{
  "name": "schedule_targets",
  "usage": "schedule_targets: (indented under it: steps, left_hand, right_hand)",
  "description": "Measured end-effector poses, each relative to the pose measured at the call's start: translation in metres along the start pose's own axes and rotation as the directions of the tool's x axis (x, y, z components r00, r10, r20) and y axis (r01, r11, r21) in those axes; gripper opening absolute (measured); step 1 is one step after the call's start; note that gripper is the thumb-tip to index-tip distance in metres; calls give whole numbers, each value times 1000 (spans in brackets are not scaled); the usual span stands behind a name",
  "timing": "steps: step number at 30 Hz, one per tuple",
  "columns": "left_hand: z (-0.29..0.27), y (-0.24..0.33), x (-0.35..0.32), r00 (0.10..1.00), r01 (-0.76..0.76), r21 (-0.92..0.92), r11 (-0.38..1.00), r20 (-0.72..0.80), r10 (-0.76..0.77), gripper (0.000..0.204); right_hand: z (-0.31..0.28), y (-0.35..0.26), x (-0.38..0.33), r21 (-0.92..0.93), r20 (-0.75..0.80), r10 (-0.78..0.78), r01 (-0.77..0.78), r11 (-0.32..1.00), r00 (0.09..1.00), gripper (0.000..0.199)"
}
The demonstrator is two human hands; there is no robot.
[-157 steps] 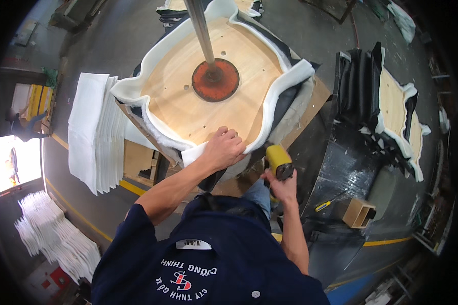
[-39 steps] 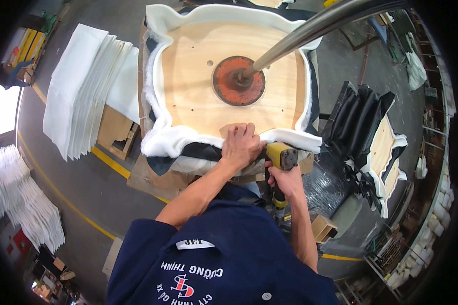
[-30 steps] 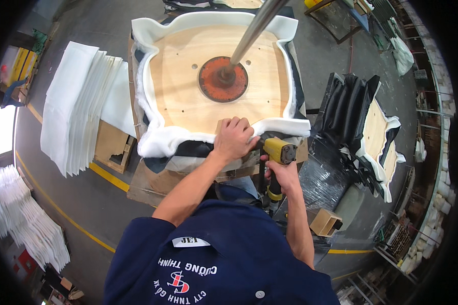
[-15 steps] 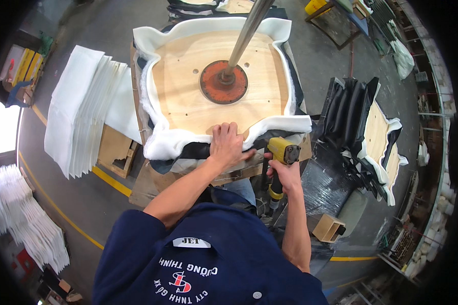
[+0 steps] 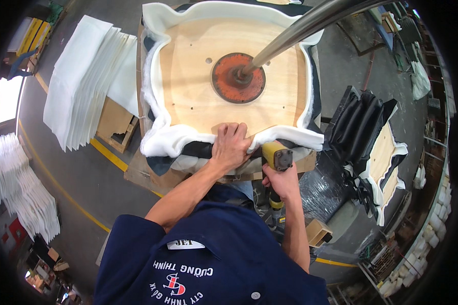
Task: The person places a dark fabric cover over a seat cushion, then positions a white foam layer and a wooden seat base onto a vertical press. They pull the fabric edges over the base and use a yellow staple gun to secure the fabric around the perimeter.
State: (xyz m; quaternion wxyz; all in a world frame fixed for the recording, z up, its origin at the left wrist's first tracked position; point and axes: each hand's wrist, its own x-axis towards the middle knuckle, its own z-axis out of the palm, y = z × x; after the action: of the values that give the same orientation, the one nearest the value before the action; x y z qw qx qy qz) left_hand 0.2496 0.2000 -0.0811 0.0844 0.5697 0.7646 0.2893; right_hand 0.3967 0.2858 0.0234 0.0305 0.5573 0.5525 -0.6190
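A pale wooden panel (image 5: 188,81) lies face up in front of me, edged by thick white padding (image 5: 160,140) that curls over its rim. Black cover material (image 5: 197,149) shows beneath the padding along the near side. At the middle of that near edge, my left hand (image 5: 229,148) has its fingers curled over the cover and pressed against the wood. My right hand (image 5: 283,182) grips a yellow staple gun (image 5: 276,155), its nose close to the near edge just right of my left hand. The gun's body hides the exact spot its tip meets.
A round red plate (image 5: 224,76) on a slanting metal pole (image 5: 305,30) presses on the panel's middle. White sheets (image 5: 81,81) are stacked at left. Black-covered panels (image 5: 359,127) lean at right. A small wooden box (image 5: 318,232) sits beside my right forearm.
The staple gun has come inward and closer to the panel's near edge beside my left hand. My left hand keeps its hold. The whole view has shifted slightly.
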Motion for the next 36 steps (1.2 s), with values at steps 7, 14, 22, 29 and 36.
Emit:
schedule_targets:
  steps: [7, 14, 22, 29, 36]
  left_hand:
    - [6, 4, 1, 993, 36, 29, 999, -114, -32, 32]
    - [12, 6, 0, 993, 48, 7, 999, -111, -47, 32]
    - [15, 12, 0, 986, 63, 49, 997, -159, -54, 29]
    - [-27, -9, -13, 992, -112, 52, 992, 71, 109, 55]
    - [3, -11, -3, 977, -212, 80, 974, 52, 209, 40]
  right_hand:
    - [-11, 8, 0, 164, 28, -26, 21, 986, 999, 74]
    - [-2, 8, -1, 116, 32, 10, -13, 993, 999, 75]
    - [-8, 8, 5, 30, 14, -29, 28, 999, 999, 27]
    - [-17, 59, -9, 219, -47, -78, 86, 972, 996, 75]
    - [-15, 49, -8, 275, -2, -117, 113, 955, 993, 79]
